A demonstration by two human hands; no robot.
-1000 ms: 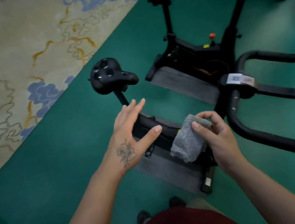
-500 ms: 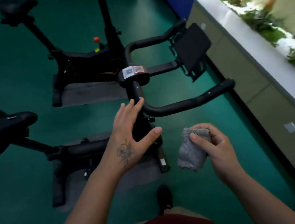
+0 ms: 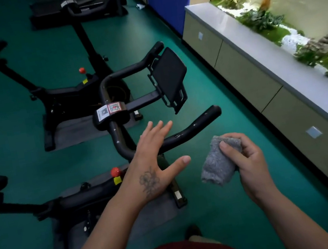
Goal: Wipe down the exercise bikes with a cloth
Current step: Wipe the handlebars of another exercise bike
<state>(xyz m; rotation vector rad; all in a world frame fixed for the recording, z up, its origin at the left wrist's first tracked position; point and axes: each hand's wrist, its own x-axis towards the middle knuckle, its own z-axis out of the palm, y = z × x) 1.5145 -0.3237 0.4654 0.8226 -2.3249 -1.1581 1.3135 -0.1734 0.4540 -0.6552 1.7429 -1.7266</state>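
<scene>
The grey cloth (image 3: 218, 162) is bunched up in my right hand (image 3: 244, 158), my thumb pressed across its top and my fingers curled round the back of it, held in the air to the right of the nearest exercise bike (image 3: 80, 201). My left hand (image 3: 154, 163) is released, fingers straight and spread, hovering over the near bar of that bike's black handlebar (image 3: 182, 135) (whether it actually touches the bar, I can't tell). Beyond my fingers sits the tablet holder (image 3: 169, 77) and a stem with code stickers (image 3: 109, 110). A red knob (image 3: 115, 171) stands on the frame just left of my wrist. A second bike (image 3: 70, 94) stands farther off on its grey mat (image 3: 68, 132), all on green floor (image 3: 229, 211). To the right runs a cabinet (image 3: 260, 76) with plants (image 3: 260, 17) behind it.
</scene>
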